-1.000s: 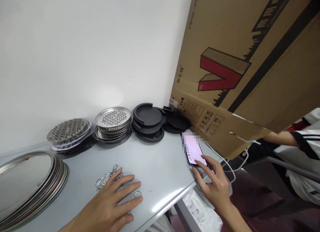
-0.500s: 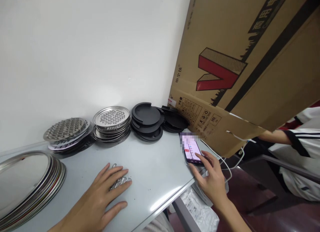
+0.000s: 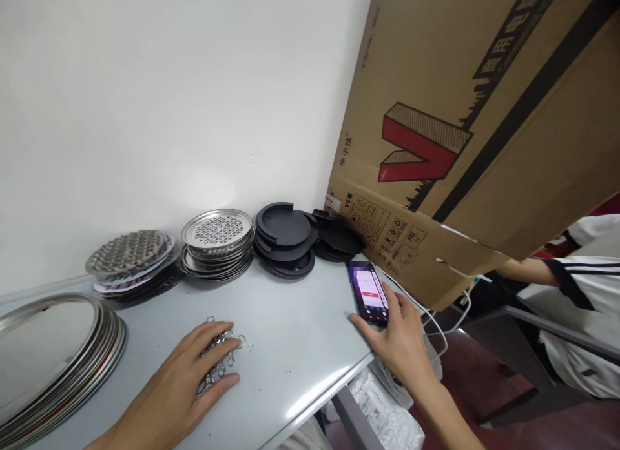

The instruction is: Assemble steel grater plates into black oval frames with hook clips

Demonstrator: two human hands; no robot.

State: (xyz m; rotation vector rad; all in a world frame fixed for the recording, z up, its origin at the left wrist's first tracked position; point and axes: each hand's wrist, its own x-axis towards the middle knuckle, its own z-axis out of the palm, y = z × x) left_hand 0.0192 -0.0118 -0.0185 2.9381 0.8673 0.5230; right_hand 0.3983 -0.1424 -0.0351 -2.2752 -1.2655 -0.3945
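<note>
My left hand (image 3: 186, 376) rests palm down on the table with its fingers stretched out. Beneath and between those fingers lies a small heap of shiny metal rings and clasps (image 3: 223, 363), partly covered by the hand. At the right, a smartphone (image 3: 369, 292) lies face up near the table's edge, its screen lit with a white panel and a red button. My right hand (image 3: 404, 334) is at the phone's lower right side. Its fingertips lie along the right edge, while the thumb is spread out by the lower left corner.
A pale table (image 3: 285, 327) holds large round metal plates (image 3: 43, 347), spiked discs (image 3: 128, 253), perforated metal discs (image 3: 217, 234) and black round trays (image 3: 285, 227). A big cardboard box (image 3: 411, 69) stands behind the phone, with a white cable (image 3: 443, 343) below it. Another person's sleeve (image 3: 588, 279) shows at right.
The right index finger has left the phone's screen, and the fingers have moved to its right edge. The screen shows a different page. The left hand has shifted slightly left, exposing more rings.
</note>
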